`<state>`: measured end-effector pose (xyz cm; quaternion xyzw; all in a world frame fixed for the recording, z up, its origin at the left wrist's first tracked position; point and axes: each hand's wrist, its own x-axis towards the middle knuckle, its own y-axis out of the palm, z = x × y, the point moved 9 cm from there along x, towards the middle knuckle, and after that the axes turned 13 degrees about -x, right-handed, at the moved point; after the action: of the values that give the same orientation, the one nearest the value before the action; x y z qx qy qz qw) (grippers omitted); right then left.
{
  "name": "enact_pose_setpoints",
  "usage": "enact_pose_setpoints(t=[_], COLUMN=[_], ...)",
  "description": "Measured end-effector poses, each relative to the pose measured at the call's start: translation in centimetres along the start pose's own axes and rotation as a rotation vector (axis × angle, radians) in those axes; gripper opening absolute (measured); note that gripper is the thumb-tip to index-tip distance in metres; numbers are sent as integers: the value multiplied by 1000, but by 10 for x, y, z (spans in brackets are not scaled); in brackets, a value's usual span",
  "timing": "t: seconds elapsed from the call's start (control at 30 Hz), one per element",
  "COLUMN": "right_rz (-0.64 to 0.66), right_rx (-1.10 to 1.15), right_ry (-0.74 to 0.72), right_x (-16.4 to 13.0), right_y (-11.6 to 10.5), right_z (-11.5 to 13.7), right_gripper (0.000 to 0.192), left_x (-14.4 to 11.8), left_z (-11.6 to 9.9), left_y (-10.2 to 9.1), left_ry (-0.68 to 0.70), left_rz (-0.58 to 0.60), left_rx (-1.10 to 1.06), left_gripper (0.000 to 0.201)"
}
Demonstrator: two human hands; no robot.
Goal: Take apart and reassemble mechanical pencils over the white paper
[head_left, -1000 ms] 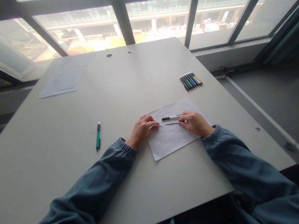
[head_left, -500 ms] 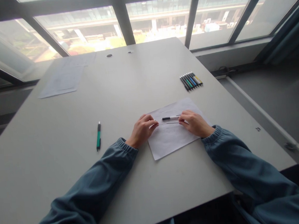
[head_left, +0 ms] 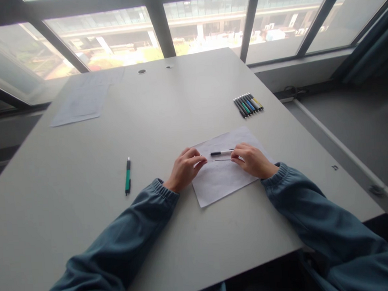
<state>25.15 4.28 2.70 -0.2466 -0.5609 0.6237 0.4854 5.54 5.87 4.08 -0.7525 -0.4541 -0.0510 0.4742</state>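
Over a white sheet of paper (head_left: 229,185) my two hands face each other with a small gap between them. Thumb and fingers of my right hand (head_left: 250,160) pinch a thin dark pen refill (head_left: 222,160), which points left. My left hand (head_left: 186,166) is closed in a pinch close to the refill's tip; what it holds is too small to make out. Just beyond the refill lies a pen barrel (head_left: 216,153) with a black grip and a pale body, its right end partly hidden behind my right fingers.
A green and black pen (head_left: 128,176) lies to the left on the white table (head_left: 165,116). Several pens (head_left: 248,105) are lined up at the right. More paper sheets (head_left: 79,103) lie far left, by the windows. A small dark mark (head_left: 334,168) is near the right edge.
My right hand has shifted slightly left with the refill, and my left fingertips slightly right, so the gap is a little smaller. The pens and paper have stayed in place.
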Motion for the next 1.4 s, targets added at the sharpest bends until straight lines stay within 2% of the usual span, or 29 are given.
enact_pose_setpoints(t=[0.4,0.67,1.13,1.23,1.33,1.4], right_rz=[29,-36,-41,-39,-52,-70], right_rx=[31,102,107,106,107,109], right_ry=[-53,-136,-167,-160,-141,-124], right_x=[0,0,-1,-1,-1,-1], right_y=[4,2,-2,-2,-2,-3], right_z=[11,21,32,31,28,24], right_gripper=[10,7,14,14,15,14], left_x=[0,1,1,2,1,-1], left_z=[-3,-7,-13,-10,2,11], left_y=[2,3,6,-1,-13,-16], left_ry=[-1,16,42,2,-100,-158], left_rz=[28,36,77,10,-117,-156], left_rx=[31,-16,-51,-54,-27,15], left_gripper=[12,10,14,20,24,25])
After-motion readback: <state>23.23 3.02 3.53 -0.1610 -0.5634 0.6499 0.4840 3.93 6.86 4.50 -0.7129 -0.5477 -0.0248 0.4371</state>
